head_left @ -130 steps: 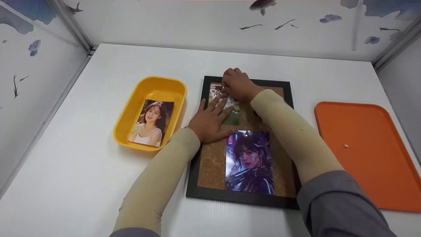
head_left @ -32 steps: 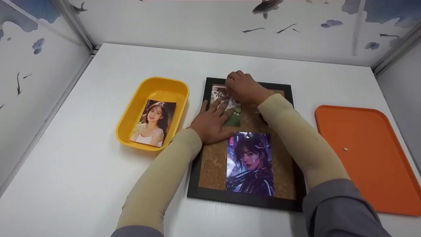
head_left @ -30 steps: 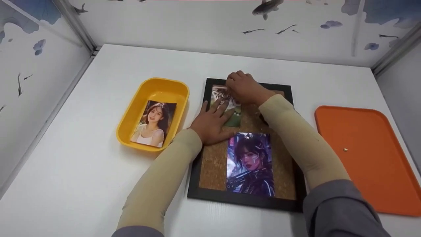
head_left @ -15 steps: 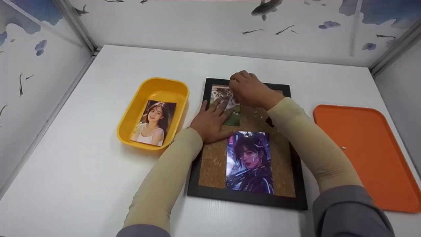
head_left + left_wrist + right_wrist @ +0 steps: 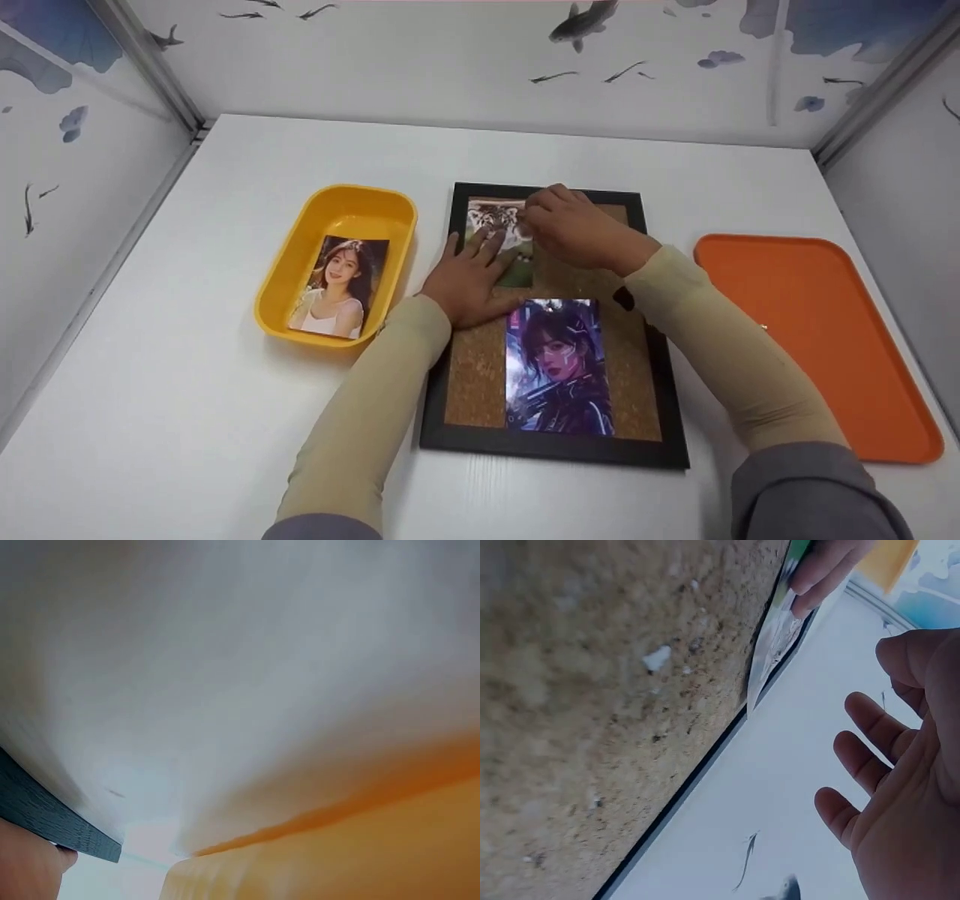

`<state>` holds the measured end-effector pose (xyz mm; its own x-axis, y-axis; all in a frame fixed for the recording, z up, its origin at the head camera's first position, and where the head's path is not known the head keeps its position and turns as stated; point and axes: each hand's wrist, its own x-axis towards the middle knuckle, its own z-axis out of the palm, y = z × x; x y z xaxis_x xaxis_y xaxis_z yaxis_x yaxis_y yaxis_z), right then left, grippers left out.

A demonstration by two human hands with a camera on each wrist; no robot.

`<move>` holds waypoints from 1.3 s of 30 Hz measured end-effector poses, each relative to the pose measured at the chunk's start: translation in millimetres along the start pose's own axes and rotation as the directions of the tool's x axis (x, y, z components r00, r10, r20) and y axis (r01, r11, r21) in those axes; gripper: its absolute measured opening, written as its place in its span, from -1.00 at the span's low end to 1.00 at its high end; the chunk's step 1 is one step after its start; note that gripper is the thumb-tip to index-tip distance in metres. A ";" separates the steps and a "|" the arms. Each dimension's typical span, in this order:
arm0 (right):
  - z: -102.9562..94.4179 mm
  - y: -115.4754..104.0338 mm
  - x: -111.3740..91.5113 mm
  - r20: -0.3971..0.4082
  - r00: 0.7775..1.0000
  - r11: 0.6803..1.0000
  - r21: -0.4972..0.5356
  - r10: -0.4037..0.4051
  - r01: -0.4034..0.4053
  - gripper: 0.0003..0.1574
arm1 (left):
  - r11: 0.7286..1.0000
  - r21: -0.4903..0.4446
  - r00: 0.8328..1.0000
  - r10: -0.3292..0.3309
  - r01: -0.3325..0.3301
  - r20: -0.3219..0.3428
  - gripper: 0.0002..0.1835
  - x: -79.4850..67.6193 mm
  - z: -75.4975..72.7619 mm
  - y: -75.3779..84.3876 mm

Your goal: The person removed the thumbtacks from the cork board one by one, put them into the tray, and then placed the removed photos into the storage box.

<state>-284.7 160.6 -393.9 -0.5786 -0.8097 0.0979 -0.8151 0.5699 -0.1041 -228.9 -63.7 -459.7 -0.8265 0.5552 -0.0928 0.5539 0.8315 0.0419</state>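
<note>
Bright light is washing the tabletop [image 5: 180,360], shadow is edging the yellow basin [image 5: 279,281], glare is streaking the cyberpunk portrait [image 5: 559,367]; left-wrist detail is blurring.

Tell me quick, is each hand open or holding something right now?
Left hand: open, fingers spread on the tiger picture.
Right hand: open, fingers loosely bent, nothing visible in it.

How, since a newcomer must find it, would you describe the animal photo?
On the white table lies a black-framed, rectangular brown cork board. In its far left corner is a rectangular glossy photo. Unlike the purple rectangular portrait print nearer the camera, it shows a striped animal above green.
</note>
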 end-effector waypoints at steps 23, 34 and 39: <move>4.9 14.1 -76.7 -0.156 0.987 1.000 0.007 -0.026 0.027 -0.97 | 1.000 -0.014 1.000 0.005 -0.005 0.016 -0.04 -1.1 -3.2 1.4; -2.4 22.9 -103.8 -0.155 0.982 0.994 0.031 0.109 -0.106 -0.92 | 1.000 -0.022 1.000 0.014 -0.014 0.005 -0.03 -0.8 0.5 -2.2; -4.5 29.2 -119.5 -0.167 0.976 0.990 0.038 0.138 -0.133 -0.91 | 0.999 -0.033 1.000 0.026 -0.026 0.001 -0.02 0.8 2.3 -2.6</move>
<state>-239.5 274.6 -404.2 -0.6820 -0.6886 0.2464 -0.7290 0.6670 -0.1537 -230.7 -65.5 -462.2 -0.8116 0.5769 -0.0925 0.5718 0.8168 0.0771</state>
